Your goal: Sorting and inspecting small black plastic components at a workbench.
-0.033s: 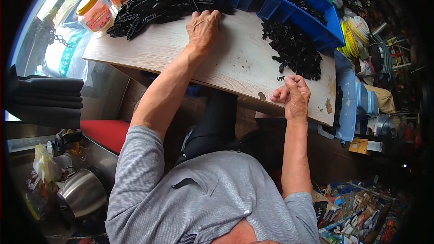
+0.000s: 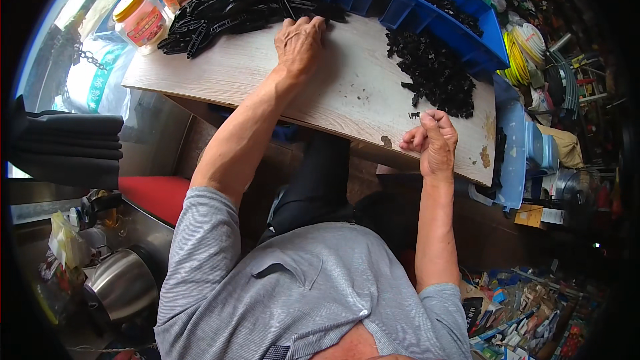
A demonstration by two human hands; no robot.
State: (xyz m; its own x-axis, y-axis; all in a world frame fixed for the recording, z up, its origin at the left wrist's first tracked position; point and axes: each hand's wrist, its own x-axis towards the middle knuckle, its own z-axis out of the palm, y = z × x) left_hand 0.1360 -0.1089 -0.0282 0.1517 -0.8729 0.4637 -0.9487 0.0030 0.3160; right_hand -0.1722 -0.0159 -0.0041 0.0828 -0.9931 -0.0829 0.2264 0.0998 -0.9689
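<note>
At the near edge of a pile of long black plastic pieces [image 2: 227, 10], my left hand [image 2: 299, 47] bends its closed fingers down over the pale wooden tabletop. The pile and the hand itself hide its fingertips; a thin black piece sticks up just beyond them. My right hand [image 2: 437, 147] is closed above the table's front edge at the right, thumb against the curled fingers. What lies in its grip is too small or hidden to tell. Right by its index finger shows a small black toothed piece [image 2: 414, 115]. Just beyond spreads a heap of small black parts [image 2: 437, 77].
Blue plastic bins [image 2: 490, 43] holding black parts line the table's far side. Lidded jars [image 2: 140, 20] stand at the far left corner. A light blue container [image 2: 512, 153] sits against the right end. Below left are a red surface [image 2: 157, 197] and a metal kettle [image 2: 123, 283].
</note>
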